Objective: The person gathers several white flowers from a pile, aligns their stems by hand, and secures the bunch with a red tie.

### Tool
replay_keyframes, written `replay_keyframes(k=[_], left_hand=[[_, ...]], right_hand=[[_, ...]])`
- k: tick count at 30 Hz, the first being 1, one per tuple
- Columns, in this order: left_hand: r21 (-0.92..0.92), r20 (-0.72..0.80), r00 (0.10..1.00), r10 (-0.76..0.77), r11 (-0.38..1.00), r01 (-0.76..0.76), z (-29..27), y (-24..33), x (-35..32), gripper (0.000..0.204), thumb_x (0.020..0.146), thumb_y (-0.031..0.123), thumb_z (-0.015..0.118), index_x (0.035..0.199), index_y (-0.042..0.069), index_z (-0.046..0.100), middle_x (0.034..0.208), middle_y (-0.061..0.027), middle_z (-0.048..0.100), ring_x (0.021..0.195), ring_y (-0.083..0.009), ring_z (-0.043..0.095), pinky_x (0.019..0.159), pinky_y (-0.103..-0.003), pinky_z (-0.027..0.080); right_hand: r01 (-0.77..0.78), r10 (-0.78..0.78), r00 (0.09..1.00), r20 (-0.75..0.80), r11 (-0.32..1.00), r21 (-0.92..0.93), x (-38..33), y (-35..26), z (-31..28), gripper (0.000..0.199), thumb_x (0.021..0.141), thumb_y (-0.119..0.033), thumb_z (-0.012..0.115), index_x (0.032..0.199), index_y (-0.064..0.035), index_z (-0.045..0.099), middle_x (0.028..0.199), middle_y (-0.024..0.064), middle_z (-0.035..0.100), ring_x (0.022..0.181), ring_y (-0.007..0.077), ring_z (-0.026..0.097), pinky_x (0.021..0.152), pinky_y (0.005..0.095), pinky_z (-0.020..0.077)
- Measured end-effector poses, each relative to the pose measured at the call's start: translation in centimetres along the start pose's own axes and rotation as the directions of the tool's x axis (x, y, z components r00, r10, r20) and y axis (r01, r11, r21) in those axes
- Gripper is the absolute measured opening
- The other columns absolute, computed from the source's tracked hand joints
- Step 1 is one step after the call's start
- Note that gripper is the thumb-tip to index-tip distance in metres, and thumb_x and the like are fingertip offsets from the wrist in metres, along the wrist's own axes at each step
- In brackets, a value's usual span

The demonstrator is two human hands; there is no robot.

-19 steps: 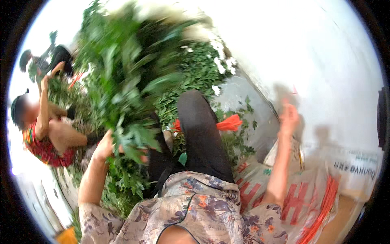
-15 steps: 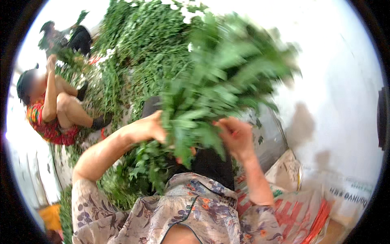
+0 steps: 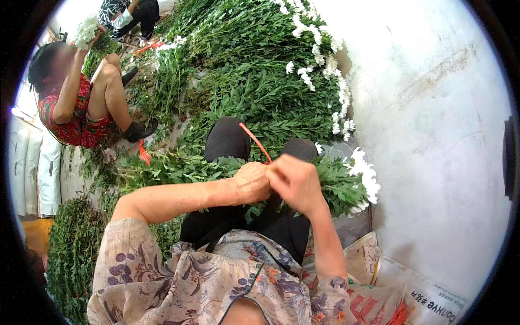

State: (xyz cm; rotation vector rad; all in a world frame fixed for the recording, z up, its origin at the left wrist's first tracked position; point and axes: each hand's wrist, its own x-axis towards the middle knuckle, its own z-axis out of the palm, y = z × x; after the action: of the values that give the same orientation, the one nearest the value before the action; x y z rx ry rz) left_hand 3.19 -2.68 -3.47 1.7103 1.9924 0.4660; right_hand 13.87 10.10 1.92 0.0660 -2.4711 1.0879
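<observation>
A bunch of white chrysanthemums [image 3: 338,181] with green leafy stems lies across my lap, its flower heads at the right and stems reaching left. My left hand [image 3: 252,183] is closed around the stems near the middle. Right against it, my right hand [image 3: 295,181] is closed, its fingers pinched at the red tie strip [image 3: 255,142]. One end of that strip sticks up from between the two hands; the rest is hidden by my fingers. My knees in dark trousers [image 3: 227,138] show behind the bunch.
A large heap of cut chrysanthemums [image 3: 260,81] covers the floor ahead, white heads toward the pale wall [image 3: 428,108]. A seated person [image 3: 67,103] at left holds white flowers; another person [image 3: 130,19] sits beyond. Red strips [image 3: 398,317] lie on a sack [image 3: 374,303] at my right.
The bunch, raised and blurred before, now lies sideways across my lap with its flower heads at right. Both hands have come together, and a red strip now shows between them.
</observation>
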Motion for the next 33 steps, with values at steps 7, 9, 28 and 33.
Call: replay_keyframes(k=[7, 9, 28, 33], left_hand=[[-0.187, -0.024, 0.999, -0.04, 0.982, 0.035, -1.9, 0.9, -0.3, 0.032, 0.089, 0.031, 0.057, 0.1, 0.001, 0.051, 0.083, -0.0198, 0.064, 0.076, -0.04, 0.062, 0.065, -0.047, 0.05], [-0.166, -0.062, 0.998, -0.02, 0.986, 0.009, -1.7, 1.0, -0.5, 0.025, 0.093, 0.026, 0.053, 0.098, 0.001, 0.056, 0.082, -0.0202, 0.064, 0.075, -0.0394, 0.063, 0.064, -0.047, 0.05], [0.306, -0.539, 0.69, 0.483, 0.876, -0.374, -2.3, 1.0, -3.2, 0.027, 0.072, 0.029, 0.071, 0.084, 0.008, 0.06, 0.095, -0.0071, 0.058, 0.086, -0.0253, 0.056, 0.079, -0.042, 0.041], [-0.052, -0.623, 0.751, 0.22, 0.946, -0.32, -2.1, 0.8, -3.3, 0.025, 0.086, 0.027, 0.063, 0.081, 0.003, 0.059, 0.078, -0.0069, 0.057, 0.073, -0.0266, 0.054, 0.067, -0.038, 0.042]], right_hand=[[-0.568, 0.551, 0.8, 0.237, 0.567, 0.596, 0.2, 3.6, 0.3, 0.014, 0.092, -0.014, 0.059, 0.086, -0.0027, 0.062, 0.069, -0.0042, 0.056, 0.061, 0.0018, 0.047, 0.054, 0.0192, 0.0383], [-0.543, 0.585, 0.794, 0.165, 0.56, 0.626, 1.1, 3.5, 1.4, 0.015, 0.091, -0.016, 0.06, 0.085, -0.0019, 0.063, 0.068, -0.0026, 0.056, 0.058, 0.0036, 0.046, 0.052, 0.0227, 0.0395], [-0.446, 0.567, 0.815, -0.122, 0.747, 0.492, -2.2, 1.5, 1.9, 0.017, 0.095, -0.014, 0.056, 0.096, -0.0005, 0.066, 0.079, 0.0015, 0.067, 0.068, 0.0056, 0.056, 0.061, 0.0215, 0.046], [-0.397, 0.507, 0.86, -0.058, 0.736, 0.549, -2.8, 1.5, 1.4, 0.014, 0.093, -0.011, 0.059, 0.094, -0.0005, 0.067, 0.081, 0.0013, 0.067, 0.07, 0.0059, 0.057, 0.062, 0.0216, 0.0463]])
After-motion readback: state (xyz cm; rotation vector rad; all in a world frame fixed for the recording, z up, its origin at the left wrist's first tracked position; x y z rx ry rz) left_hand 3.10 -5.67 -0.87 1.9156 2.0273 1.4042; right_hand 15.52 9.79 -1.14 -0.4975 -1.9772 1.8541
